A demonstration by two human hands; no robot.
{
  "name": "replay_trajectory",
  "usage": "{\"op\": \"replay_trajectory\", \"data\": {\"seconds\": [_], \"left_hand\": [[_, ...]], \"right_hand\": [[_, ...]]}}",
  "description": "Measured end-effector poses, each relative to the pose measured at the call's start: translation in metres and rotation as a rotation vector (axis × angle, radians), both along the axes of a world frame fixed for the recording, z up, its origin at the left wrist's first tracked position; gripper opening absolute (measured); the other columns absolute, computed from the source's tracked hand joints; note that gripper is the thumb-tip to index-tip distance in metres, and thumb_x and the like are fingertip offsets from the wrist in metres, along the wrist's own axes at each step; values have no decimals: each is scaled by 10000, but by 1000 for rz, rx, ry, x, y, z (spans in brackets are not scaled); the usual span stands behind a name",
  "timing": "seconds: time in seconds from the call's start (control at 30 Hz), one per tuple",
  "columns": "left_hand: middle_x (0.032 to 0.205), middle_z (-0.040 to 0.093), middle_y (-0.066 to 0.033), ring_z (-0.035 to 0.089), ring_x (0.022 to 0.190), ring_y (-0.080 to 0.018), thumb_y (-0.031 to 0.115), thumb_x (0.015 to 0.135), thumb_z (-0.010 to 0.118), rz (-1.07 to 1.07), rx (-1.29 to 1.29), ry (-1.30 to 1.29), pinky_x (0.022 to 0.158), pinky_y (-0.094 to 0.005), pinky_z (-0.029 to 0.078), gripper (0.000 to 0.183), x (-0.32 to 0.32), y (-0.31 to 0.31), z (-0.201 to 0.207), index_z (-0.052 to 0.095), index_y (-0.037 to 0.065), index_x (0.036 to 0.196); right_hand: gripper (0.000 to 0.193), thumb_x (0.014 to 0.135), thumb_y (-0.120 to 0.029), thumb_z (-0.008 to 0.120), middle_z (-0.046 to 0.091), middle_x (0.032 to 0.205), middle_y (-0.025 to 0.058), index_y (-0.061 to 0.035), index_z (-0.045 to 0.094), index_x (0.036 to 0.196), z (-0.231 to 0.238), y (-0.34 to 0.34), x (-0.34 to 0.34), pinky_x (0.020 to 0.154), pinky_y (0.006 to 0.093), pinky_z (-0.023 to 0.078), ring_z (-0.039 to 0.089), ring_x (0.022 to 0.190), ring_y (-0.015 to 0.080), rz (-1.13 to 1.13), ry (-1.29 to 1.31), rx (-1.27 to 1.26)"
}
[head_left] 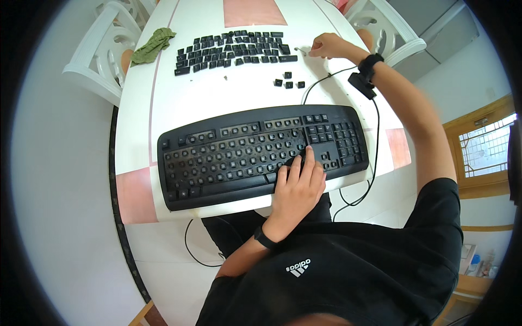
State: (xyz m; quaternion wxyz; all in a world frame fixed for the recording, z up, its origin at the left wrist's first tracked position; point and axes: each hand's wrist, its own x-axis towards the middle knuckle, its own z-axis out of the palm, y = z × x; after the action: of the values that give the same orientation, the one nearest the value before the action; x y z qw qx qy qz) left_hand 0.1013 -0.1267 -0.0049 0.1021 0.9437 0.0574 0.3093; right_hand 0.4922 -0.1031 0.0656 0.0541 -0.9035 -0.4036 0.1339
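A black keyboard [239, 152] lies across the near part of the white table; most of its main keys are off, baring rows of switch stems, while the number pad still has its keycaps. My left hand [298, 187] rests open on its lower right part, fingers stretched over the keys. Farther off, my right hand [328, 45] is closed in a pinch near the table top. A small, thin metal piece [301, 50] shows at its fingertips, its kind unclear. Left of that hand sit rows of loose black keycaps [231, 51]. Several separate keycaps [289, 85] lie nearer the keyboard.
A crumpled green cloth [154, 46] lies at the table's left edge. Black cable with a small black box [361, 85] runs along the right side and over the edge. White chairs [100, 49] stand at both sides. Tiny crumbs [225, 77] dot the table [136, 125].
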Motion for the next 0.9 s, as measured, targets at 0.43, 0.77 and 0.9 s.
{"op": "replay_trajectory", "data": {"seconds": [0.43,0.77,0.9], "left_hand": [[1318,611,-88,578,1064,-227,299,837,704,6,-4,7,875,-372,432,295,0,0,0,639,76,1019],[1341,590,-108,564,1105,-269,234,824,736,-32,-146,-30,932,-405,429,325,-2,0,5,637,51,1073],[1330,550,-188,547,1147,-321,123,875,691,-186,-563,-200,956,-403,432,399,-4,10,24,557,14,1235]], "right_hand": [[209,896,-201,717,719,815,82,6,730,918,-15,-13,9,723,224,576,683,698,129,-111,264,222],[203,932,-165,686,737,958,62,15,739,1010,42,-68,-49,822,222,562,680,829,100,21,367,536],[157,928,-103,669,744,885,49,1,745,1018,68,-101,-160,793,236,561,691,832,83,58,309,686]]}}
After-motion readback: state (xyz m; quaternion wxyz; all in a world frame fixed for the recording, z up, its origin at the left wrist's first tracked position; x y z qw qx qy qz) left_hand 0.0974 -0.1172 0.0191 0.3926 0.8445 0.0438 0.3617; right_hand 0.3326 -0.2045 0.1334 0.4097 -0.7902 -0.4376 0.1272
